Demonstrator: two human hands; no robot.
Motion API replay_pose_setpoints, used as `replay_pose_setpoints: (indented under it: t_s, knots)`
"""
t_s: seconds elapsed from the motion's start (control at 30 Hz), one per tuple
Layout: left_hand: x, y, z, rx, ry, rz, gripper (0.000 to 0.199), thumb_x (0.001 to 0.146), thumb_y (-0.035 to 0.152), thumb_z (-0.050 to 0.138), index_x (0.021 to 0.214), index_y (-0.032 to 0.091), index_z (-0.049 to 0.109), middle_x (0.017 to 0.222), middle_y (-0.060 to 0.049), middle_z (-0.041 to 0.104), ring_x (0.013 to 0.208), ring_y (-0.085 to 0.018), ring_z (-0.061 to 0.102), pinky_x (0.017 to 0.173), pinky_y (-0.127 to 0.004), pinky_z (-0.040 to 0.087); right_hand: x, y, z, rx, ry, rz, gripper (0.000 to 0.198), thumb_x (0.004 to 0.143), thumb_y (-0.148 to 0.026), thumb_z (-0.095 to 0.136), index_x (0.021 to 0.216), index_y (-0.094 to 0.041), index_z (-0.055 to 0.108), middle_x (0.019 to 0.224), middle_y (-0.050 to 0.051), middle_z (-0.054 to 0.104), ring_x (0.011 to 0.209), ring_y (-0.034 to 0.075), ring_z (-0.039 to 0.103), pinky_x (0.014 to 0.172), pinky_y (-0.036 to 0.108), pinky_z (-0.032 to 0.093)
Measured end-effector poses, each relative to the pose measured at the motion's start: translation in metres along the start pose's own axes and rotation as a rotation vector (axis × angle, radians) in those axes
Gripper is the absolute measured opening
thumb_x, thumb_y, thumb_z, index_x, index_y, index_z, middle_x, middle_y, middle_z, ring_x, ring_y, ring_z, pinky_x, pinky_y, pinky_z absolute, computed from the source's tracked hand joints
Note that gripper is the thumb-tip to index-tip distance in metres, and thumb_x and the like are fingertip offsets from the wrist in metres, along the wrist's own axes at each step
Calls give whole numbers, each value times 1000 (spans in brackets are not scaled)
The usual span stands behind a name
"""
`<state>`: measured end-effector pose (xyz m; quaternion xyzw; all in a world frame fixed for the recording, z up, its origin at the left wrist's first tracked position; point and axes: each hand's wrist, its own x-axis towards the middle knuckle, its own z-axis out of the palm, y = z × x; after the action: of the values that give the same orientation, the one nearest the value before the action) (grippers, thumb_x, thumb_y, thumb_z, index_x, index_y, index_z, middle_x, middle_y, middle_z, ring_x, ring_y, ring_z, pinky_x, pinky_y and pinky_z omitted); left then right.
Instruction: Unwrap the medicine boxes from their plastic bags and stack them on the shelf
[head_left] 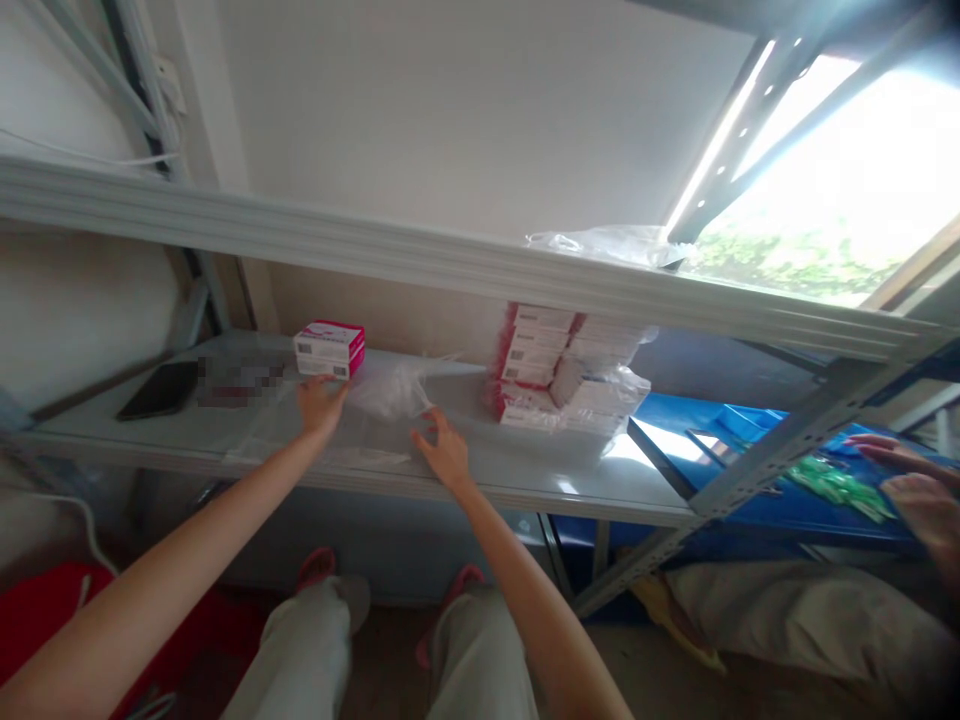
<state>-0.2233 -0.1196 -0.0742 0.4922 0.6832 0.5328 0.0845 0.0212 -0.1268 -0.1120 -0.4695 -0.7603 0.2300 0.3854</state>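
Two small white-and-pink boxes (328, 350) are stacked near the back of a grey shelf. My left hand (321, 404) is at their near lower edge, fingertips against or just in front of them, fingers and thumb apart. To the right of the boxes lies a crumpled clear plastic bag (394, 390). Beside its right end is my right hand (445, 450), thumb and fingers spread, with nothing visible between them. Farther right stands a pile of similar boxes wrapped in clear plastic (532, 345).
A dark phone (160, 390) lies at the shelf's left end. The upper shelf beam (420, 270) crosses above my hands. Past the metal upright (780, 470), another person's hands (911, 480) are over a blue surface with green items (840, 485).
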Motion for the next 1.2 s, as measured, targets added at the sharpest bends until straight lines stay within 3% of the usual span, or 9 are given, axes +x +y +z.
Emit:
replay_pose_setpoints:
  t_s: [0.07, 0.2, 0.3, 0.4, 0.53, 0.7, 0.87, 1.07, 1.2]
  knots:
    - [-15, 7, -5, 159, 17, 29, 29, 78, 47, 51, 78, 19, 59, 81, -9, 66, 84, -26, 62, 70, -32, 44, 8, 0, 4, 70, 49, 5, 53, 83, -44, 57, 133, -32, 41, 121, 4, 60, 94, 22, 63, 88, 39, 45]
    - [-40, 28, -6, 363, -326, 26, 55, 87, 61, 31, 61, 21, 59, 61, -7, 62, 68, -25, 64, 60, -30, 39, 32, 4, 17, 253, 193, -28, 72, 78, -45, 62, 140, -25, 32, 136, 11, 47, 111, 24, 54, 92, 38, 43]
    - [-44, 43, 2, 485, -252, 78, 53, 86, 63, 34, 75, 20, 63, 71, -8, 67, 75, -25, 65, 62, -29, 41, 57, 2, 26, 443, 323, 26, 75, 78, -46, 60, 142, -21, 28, 132, 13, 50, 104, 22, 58, 84, 34, 48]
    - [-38, 55, 15, 505, -200, 110, 49, 84, 62, 41, 97, 20, 63, 79, -7, 69, 79, -25, 65, 65, -29, 42, 78, -2, 29, 562, 303, 74, 55, 80, -43, 55, 128, -17, 48, 104, 11, 66, 81, 17, 64, 72, 30, 51]
    - [-29, 59, 31, 421, -257, 77, 51, 87, 60, 37, 102, 18, 61, 78, -8, 68, 77, -23, 65, 64, -29, 42, 80, -4, 26, 633, 154, 75, 30, 79, -36, 54, 99, -17, 65, 85, 7, 71, 64, 14, 64, 55, 23, 49]
    - [-23, 45, 42, 278, -284, 67, 35, 87, 45, 46, 82, 16, 65, 74, -8, 66, 75, -21, 63, 66, -28, 40, 60, 1, 17, 691, 101, 92, 34, 75, -31, 56, 106, -17, 62, 81, 5, 71, 57, 12, 62, 48, 19, 45]
    - [-21, 32, 45, 15, -350, -80, 19, 78, 29, 53, 73, 15, 64, 64, -3, 60, 67, -18, 59, 60, -25, 38, 49, 7, 9, 726, 78, 123, 37, 73, -31, 59, 107, -17, 61, 79, 5, 71, 52, 11, 59, 46, 20, 43]
    - [-25, 24, 43, -138, -448, -306, 53, 88, 50, 27, 72, 14, 63, 39, 5, 31, 40, -14, 44, 46, -24, 34, 44, 9, 2, 779, 73, 107, 39, 69, -36, 62, 103, -17, 60, 77, 4, 70, 52, 12, 59, 47, 21, 44]
    - [-20, 20, 48, -397, -651, -565, 47, 81, 58, 42, 70, 15, 60, 38, 7, 30, 37, -9, 37, 41, -20, 26, 39, 4, -3, 731, -21, 80, 39, 69, -42, 64, 100, -19, 61, 79, 4, 70, 51, 12, 59, 43, 20, 40]
